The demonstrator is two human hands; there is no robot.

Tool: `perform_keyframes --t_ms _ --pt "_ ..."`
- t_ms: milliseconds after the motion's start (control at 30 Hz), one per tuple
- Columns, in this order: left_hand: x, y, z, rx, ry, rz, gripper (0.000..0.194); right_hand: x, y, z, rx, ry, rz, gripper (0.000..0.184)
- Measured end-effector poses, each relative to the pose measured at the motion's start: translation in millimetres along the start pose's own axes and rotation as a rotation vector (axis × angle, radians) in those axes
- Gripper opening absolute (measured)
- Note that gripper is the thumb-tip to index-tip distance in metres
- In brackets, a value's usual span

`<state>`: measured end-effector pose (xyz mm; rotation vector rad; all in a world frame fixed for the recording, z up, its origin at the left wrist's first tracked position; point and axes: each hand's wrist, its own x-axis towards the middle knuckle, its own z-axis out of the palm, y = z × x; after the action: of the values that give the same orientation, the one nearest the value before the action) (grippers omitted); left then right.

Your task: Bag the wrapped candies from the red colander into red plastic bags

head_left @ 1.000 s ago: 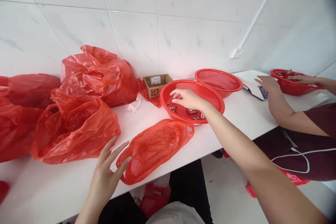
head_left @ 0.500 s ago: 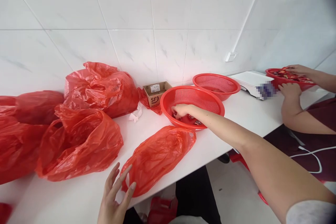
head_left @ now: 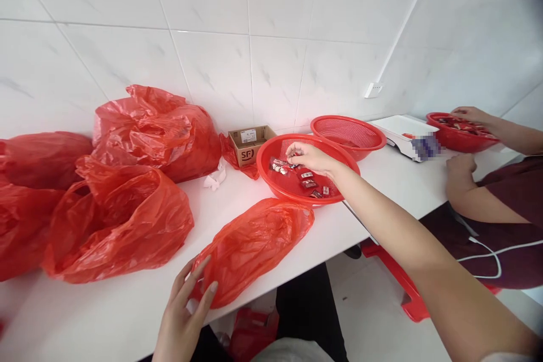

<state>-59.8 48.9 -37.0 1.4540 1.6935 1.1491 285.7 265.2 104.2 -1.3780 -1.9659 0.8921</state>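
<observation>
My right hand [head_left: 311, 158] reaches into the near red basket [head_left: 266, 172], fingertips pinched on a small dark wrapped packet that they partly cover. Other small red and dark wrapped packets [head_left: 309, 183] lie scattered on the basket's bottom. On the table's front edge, a red plastic bag [head_left: 258, 249] is spread out flat, its handle end towards the basket. Fingers apart, my left hand [head_left: 184, 305] rests against the left end of this bag without gripping it.
Bulging red plastic bags [head_left: 156, 136] crowd the left side. By the wall stands a small cardboard box [head_left: 248, 153], with crumpled white tissue [head_left: 216, 176] before it. Another red basket [head_left: 348, 124] and a white scale [head_left: 405, 130] stand right. A co-worker's hand [head_left: 469, 116] is at a farther red basket [head_left: 462, 138].
My right hand has risen from the basket's bottom with a packet, uncovering several others. My left hand has stayed by the bag. The co-worker's nearer hand has moved down from the far basket.
</observation>
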Motion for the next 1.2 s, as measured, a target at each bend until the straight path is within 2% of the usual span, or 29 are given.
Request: perform_keyframes --t_ms 67,133,233,300,367,433,500,567,633,733,867,1000,1100,1200 --pt "3.8 2.1 1.8 -0.003 -0.006 -0.008 0.047 -18.2 -18.0 19.4 0.133 -0.027 -0.08 0.018" --pt "9.6 4.3 3.4 -0.017 -0.018 -0.029 0.05 -38.4 -31.4 50.1 0.203 -0.063 -0.176 0.015" --pt "20.6 6.7 4.5 -0.068 -0.034 -0.07 0.059 -67.6 -33.5 104.6 -0.014 -0.038 -0.333 0.006" --pt "27.4 7.6 4.5 -0.105 -0.042 -0.101 0.062 -83.7 -23.5 134.8 -0.225 -0.062 -0.45 0.015" --pt "32.4 8.6 4.2 -0.133 -0.046 -0.121 0.063 -96.4 -10.2 153.1 -0.336 -0.148 -0.527 0.022" --pt "35.3 9.9 4.0 -0.149 -0.045 -0.121 0.063 -106.2 0.1 158.3 -0.311 -0.204 -0.534 0.021" --pt "36.2 11.1 4.6 -0.157 -0.037 -0.107 0.062 -113.2 4.1 153.5 -0.211 -0.19 -0.494 0.016" --pt "35.8 11.2 6.4 -0.151 -0.022 -0.08 0.059 -116.7 3.2 144.4 -0.121 -0.106 -0.407 0.012" --pt "35.0 9.3 9.4 -0.136 -0.006 -0.045 0.057 -116.6 1.1 136.6 -0.059 0.031 -0.281 0.009" --pt "34.6 2.6 14.5 -0.122 0.002 0.007 0.057 -112.6 1.1 134.6 0.141 0.173 -0.086 0.011" --pt "35.4 -7.4 18.1 -0.133 -0.004 0.061 0.057 -112.6 3.6 150.0 0.68 0.164 0.122 0.019" --pt "35.4 -12.3 17.9 -0.144 -0.013 0.089 0.057 -123.6 0.1 168.2 1.128 0.159 0.226 0.024" --pt "35.4 -14.2 17.6 -0.151 -0.022 0.097 0.057 -130.6 -4.5 172.9 1.228 0.134 0.264 0.028" --pt "35.4 -16.1 17.8 -0.159 -0.025 0.1 0.056 -132.1 -7.7 173.4 1.202 0.106 0.281 0.031"
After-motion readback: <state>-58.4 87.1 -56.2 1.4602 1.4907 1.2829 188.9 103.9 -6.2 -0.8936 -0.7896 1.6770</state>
